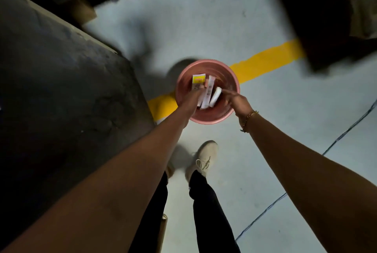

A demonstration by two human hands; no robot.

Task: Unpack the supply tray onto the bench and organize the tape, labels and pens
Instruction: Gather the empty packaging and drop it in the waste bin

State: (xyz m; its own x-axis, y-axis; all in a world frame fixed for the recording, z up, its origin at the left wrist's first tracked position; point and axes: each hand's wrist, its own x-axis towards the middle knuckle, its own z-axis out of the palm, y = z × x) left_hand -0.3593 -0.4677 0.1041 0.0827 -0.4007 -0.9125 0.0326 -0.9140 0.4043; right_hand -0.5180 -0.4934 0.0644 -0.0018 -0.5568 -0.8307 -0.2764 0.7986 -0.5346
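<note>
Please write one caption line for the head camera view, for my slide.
Both hands, left hand and right hand, reach into a pink round tub of supplies on the floor.

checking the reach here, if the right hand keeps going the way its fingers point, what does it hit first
Most likely the rounded white item leaning inside the pink bowl. The right hand points left and slightly up toward it; depth is blurred, so contact distance is unclear.

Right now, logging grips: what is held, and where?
Left hand grips the yellow-labelled packet by its lower end, in the pink basin; right hand unclear.
</note>
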